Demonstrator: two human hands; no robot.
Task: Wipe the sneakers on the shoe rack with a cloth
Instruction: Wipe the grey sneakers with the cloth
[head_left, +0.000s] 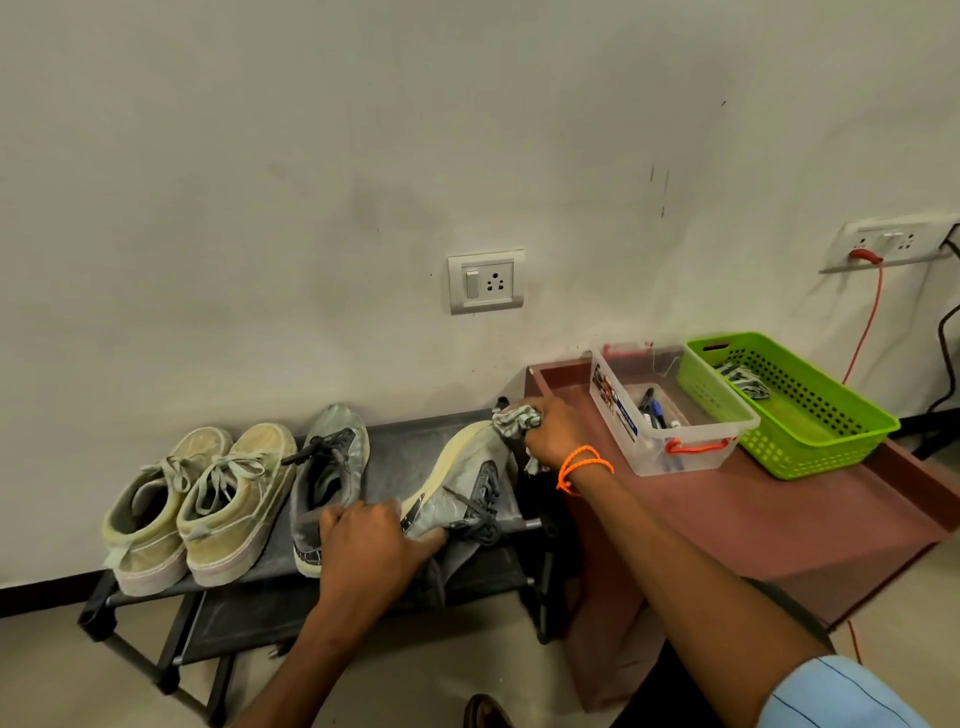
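Four sneakers sit on the low black metal shoe rack (405, 452) in the lower left of the frame, and I am busy with the one furthest right. My left hand (371, 545), low in the middle of the frame, has its fingers curled over the heel end of the tipped grey sneaker with the cream sole (457, 483), holding it up on its side so the sole faces left. My right hand (553, 434), just above and to the right, is bunched tight round a crumpled grey checked cloth (511, 420) and presses it against the toe of that same shoe. An orange cord bracelet (582, 465) rides on that wrist.

Beside the shoe I hold, its grey partner (332, 467) stands upright, laces loose, touching my left hand. Further left stand the two beige canvas sneakers (202, 499) side by side, nobody's hand on them.

As for progress, I judge I am somewhere in the middle, though I cannot tell which shoes are already done: all four look dusty and worn, and nothing marks one as clean. At least the toe under my cloth is in hand; the rest of this shoe may yet need a pass.

On the reddish-brown table (779, 519) at right stand a clear plastic box of pens (670, 415) and a lime green perforated basket (795, 405) with another cloth inside.
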